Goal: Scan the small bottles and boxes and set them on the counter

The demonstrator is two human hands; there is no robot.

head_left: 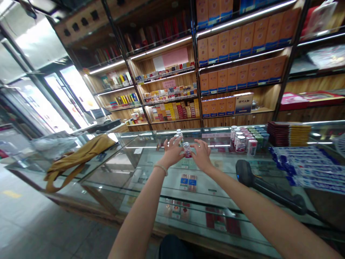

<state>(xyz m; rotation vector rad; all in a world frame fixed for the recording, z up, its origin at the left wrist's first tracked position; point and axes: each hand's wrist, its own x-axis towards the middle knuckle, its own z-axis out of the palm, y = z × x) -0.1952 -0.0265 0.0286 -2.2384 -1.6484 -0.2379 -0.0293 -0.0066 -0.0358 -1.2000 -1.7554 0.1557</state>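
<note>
A small clear jar point(187, 148) with a pale lid and dark red lower part stands on the glass counter between my two hands. My left hand point(172, 151) has its fingers spread, with the thumb at the jar's left side. Just behind those fingertips is a second small jar point(179, 132), partly covered by the hand. My right hand point(201, 155) pinches the front jar from the right with thumb and forefinger, the other fingers held loosely bent. A light bracelet point(162, 168) circles my left wrist.
On the glass counter point(151, 169), rows of small jars point(240, 143) stand right of my hands. Further right lie stacked dark red boxes point(285, 133), blue-white packs point(315, 169) and a black barcode scanner point(269, 190). A mustard bag point(81, 158) lies left. Shelves of boxes point(234, 75) rise behind.
</note>
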